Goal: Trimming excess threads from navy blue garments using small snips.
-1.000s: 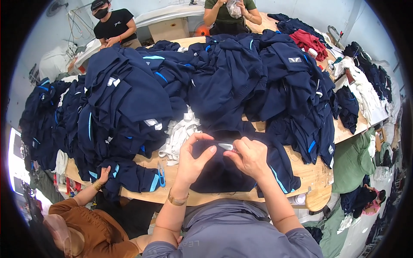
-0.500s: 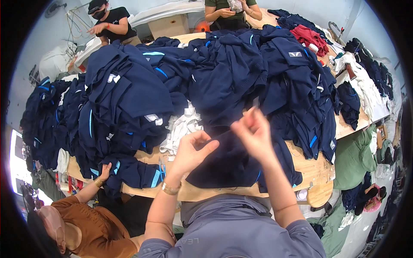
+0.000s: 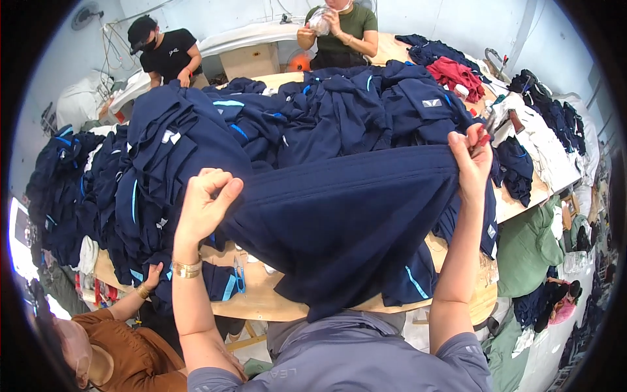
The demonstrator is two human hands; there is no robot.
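A navy garment (image 3: 339, 215) hangs stretched between my two hands, its long stitched hem pulled nearly straight and its lower part drooping over the near table edge. My left hand (image 3: 208, 206) is closed on one end of that hem, thumb pressed against the fingers. The other end is pinched in my right hand (image 3: 471, 166), which also keeps hold of red-handled thread snips (image 3: 482, 140) with the blades pointing up and away. On the garment's lower right part a light blue stripe (image 3: 415, 282) shows.
A big heap of navy garments (image 3: 189, 137) covers the far side of the wooden table (image 3: 261, 297). Blue snips (image 3: 239, 274) lie at the near left, beside a co-worker's hand (image 3: 154, 277) on a garment. Two other people stand beyond the heap. Red cloth (image 3: 454, 77) lies far right.
My hands have spread wide apart, left hand to the left and right hand to the right. The garment has been raised and drawn taut between them. White cloth behind it is now hidden.
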